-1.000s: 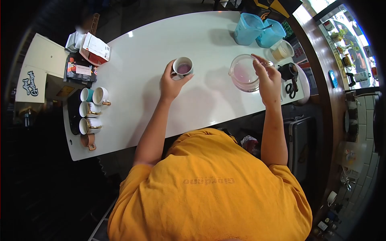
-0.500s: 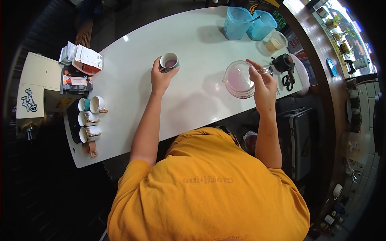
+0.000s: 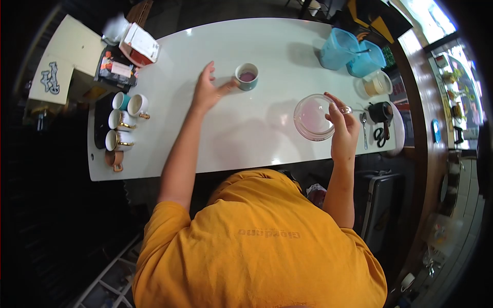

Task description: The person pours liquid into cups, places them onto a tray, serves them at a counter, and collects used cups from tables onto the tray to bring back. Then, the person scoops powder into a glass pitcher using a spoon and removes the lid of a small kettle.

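Observation:
A teal-and-white cup (image 3: 248, 83) with purplish liquid inside stands upright on the white table. Just left of it is my left hand (image 3: 208, 92), fingers spread, the thumb close to the cup's rim; whether it still touches I cannot tell. My right hand (image 3: 343, 123) grips a clear glass pitcher (image 3: 311, 119) by its handle. Seen from above, the pitcher has a pale pinkish tint, and how much liquid it holds is unclear.
Several cups (image 3: 122, 120) line the table's left end near boxes and packets (image 3: 141, 45). Two blue containers (image 3: 339, 49) and a beige-filled tub (image 3: 377, 84) stand back right. A spoon (image 3: 364, 131), black scissors (image 3: 380, 136) and a dark pot (image 3: 380, 112) lie at the right edge of the white table (image 3: 246, 138).
My left hand has let go of the cup and opened, leaving it on the table. The pitcher stays in my right hand. The whole view has shifted with my head.

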`<state>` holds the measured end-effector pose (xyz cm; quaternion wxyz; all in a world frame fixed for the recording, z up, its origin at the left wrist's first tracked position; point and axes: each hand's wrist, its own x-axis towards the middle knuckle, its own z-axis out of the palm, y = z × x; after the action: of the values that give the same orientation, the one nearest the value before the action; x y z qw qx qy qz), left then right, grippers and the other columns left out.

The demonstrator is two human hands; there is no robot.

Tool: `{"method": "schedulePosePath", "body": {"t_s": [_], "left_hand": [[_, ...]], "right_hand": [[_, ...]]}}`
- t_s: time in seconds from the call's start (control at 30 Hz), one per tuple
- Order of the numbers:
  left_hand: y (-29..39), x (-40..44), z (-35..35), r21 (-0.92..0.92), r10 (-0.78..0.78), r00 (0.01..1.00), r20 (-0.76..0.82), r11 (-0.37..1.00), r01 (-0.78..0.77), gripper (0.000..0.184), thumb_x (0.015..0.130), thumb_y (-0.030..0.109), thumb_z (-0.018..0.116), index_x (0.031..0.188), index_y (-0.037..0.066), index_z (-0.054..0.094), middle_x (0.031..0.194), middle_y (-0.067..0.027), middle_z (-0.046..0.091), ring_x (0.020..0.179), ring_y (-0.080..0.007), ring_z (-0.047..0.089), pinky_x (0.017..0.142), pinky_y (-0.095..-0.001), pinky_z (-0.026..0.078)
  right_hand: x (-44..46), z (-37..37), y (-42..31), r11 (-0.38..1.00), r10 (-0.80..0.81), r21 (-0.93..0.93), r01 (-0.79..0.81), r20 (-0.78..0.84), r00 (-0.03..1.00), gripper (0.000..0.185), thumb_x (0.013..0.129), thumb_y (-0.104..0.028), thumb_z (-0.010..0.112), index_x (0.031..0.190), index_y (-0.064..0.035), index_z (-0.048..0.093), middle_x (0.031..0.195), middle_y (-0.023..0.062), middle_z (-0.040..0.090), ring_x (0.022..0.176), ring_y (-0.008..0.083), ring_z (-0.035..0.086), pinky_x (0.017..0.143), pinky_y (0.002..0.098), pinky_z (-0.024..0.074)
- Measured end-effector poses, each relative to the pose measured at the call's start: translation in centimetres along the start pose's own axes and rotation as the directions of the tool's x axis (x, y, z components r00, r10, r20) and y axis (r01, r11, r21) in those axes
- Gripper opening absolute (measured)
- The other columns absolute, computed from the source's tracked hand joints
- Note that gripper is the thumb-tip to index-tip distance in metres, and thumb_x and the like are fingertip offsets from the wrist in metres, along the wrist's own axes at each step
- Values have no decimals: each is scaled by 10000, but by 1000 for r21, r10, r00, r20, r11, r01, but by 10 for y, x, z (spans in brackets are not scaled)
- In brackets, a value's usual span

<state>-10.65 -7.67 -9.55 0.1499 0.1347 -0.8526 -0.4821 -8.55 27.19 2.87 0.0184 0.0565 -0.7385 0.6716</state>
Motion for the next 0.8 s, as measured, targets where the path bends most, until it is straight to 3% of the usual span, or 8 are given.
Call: {"method": "schedulePosePath", "body": {"t_s": [0.07, 0.17, 0.2, 0.23, 0.37, 0.5, 0.63, 0.8], "left_hand": [[7, 12, -67, 60, -54, 998, -27, 997, 56, 837, 732, 599, 781, 1293, 15, 568, 1242, -159, 618, 1120, -280, 599, 901, -373, 495], [-2, 23, -171, 454, 7, 941, -340, 877, 158, 577, 796, 529, 728, 1159, 84, 678, 1074, -144, 699, 1074, -301, 635, 896, -380, 497], [-13, 31, -205, 561, -121, 911, -394, 753, 343, 621, 797, 589, 672, 1204, 120, 663, 1163, -156, 674, 1127, -332, 612, 927, -409, 491], [12, 29, -224, 686, -267, 840, -472, 487, 540, 735, 766, 685, 621, 1260, 140, 631, 1252, -155, 634, 1198, -363, 564, 976, -461, 463], [-51, 45, -283, 728, -497, 668, -554, 100, 679, 835, 770, 735, 570, 1379, 164, 545, 1474, -126, 468, 1388, -360, 380, 1148, -470, 266], [-103, 62, -306, 725, -675, 560, -480, 54, 686, 929, 810, 802, 418, 1459, 138, 447, 1555, -159, 339, 1461, -415, 210, 1168, -545, 133], [-184, 90, -332, 711, -700, 578, -420, 143, 689, 961, 803, 805, 425, 1451, 96, 446, 1545, -153, 358, 1461, -387, 239, 1157, -580, 97], [-107, 66, -295, 793, -723, 589, -360, 95, 602, 888, 787, 717, 547, 1434, 113, 478, 1505, -110, 438, 1434, -327, 336, 1157, -579, 23]], "right_hand": [[0, 8, -3, 1000, 23, -8, -22, 23, 999, 355, 939, -206, 598, 1139, 81, 661, 1155, 114, 668, 1010, 134, 572, 923, 273, 433], [4, 17, -2, 1000, 16, -22, -15, 57, 998, 358, 946, -217, 584, 1141, 73, 663, 1143, 113, 669, 1010, 138, 570, 930, 276, 430], [5, 21, -3, 1000, 20, -24, -19, 63, 998, 358, 946, -218, 585, 1146, 70, 661, 1144, 116, 669, 1017, 141, 572, 931, 278, 431], [3, 23, -4, 999, 29, -28, -27, 64, 998, 359, 946, -218, 585, 1152, 66, 659, 1144, 119, 669, 1024, 144, 574, 933, 280, 432], [1, 39, -16, 999, 27, 16, -28, 55, 998, 358, 946, -214, 588, 1164, 62, 655, 1150, 122, 667, 1027, 145, 575, 931, 278, 434], [-4, 45, -29, 999, -29, 23, 28, 68, 997, 360, 945, -196, 591, 1181, 72, 638, 1185, 124, 654, 1007, 133, 572, 917, 266, 437], [-14, 46, -41, 996, -63, 74, 57, 87, 994, 368, 942, -176, 596, 1190, 95, 613, 1219, 135, 639, 1001, 138, 575, 891, 269, 450], [-24, 40, -45, 992, -97, 90, 90, 84, 992, 357, 944, -167, 591, 1193, 87, 614, 1227, 146, 633, 1001, 143, 575, 891, 274, 451]]}}
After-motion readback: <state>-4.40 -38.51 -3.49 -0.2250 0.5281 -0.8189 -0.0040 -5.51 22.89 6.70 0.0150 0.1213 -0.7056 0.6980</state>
